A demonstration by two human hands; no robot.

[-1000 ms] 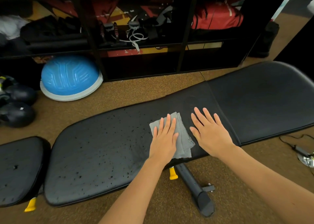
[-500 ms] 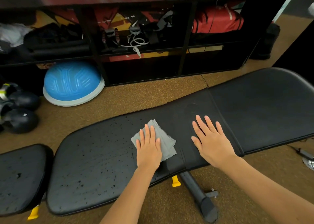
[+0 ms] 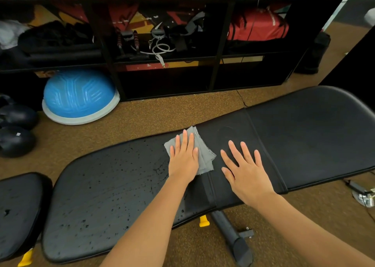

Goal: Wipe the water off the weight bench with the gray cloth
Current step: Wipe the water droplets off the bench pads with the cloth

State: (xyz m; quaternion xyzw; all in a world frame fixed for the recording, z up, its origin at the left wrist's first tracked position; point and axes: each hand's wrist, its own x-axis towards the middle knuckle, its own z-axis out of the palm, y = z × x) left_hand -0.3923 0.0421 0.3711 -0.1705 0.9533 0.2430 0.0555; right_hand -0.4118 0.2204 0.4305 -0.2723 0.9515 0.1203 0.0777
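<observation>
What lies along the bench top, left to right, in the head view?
Small side pad → wet droplet-covered bench pad → left hand pressing the gray cloth → right hand → dry back pad.

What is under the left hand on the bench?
The gray cloth lies flat under the left hand, on the black bench. The hand covers the middle of the cloth, so any water below cannot be seen.

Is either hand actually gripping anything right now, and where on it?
Neither grips. The left hand presses flat on the gray cloth; the right hand rests flat on the weight bench.
</observation>
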